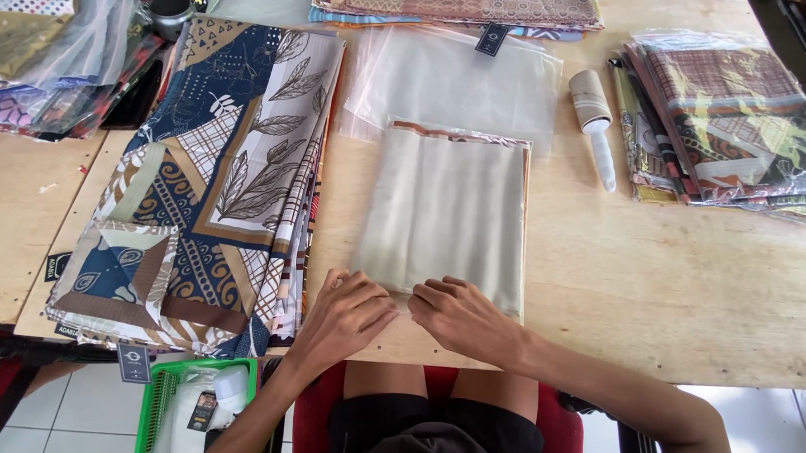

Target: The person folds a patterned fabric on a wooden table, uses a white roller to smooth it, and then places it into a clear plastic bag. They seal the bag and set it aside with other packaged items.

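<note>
I have both hands flat, palms down and fingers spread, gripping nothing: left hand (343,313) and right hand (460,316) press side by side on the near edge of the beige folded cloth (444,215), centred on the tabletop (654,292), right of the patterned fabric stack (197,181).

Lighting here is pretty even, soft daylight-ish, nothing harsh. My table (654,292) is bright and the wood grain reads clearly. Shadows are faint, just a soft dark edge under my left hand (343,313) and right hand (458,318). The clear plastic bags (454,84) catch a milky sheen, and the bagged cloth stack (743,124) on the right has small glare streaks. Focus is sharp across the middle. Wide lens bends the table edges outward near the corners. Under the table it's dimmer.
</note>
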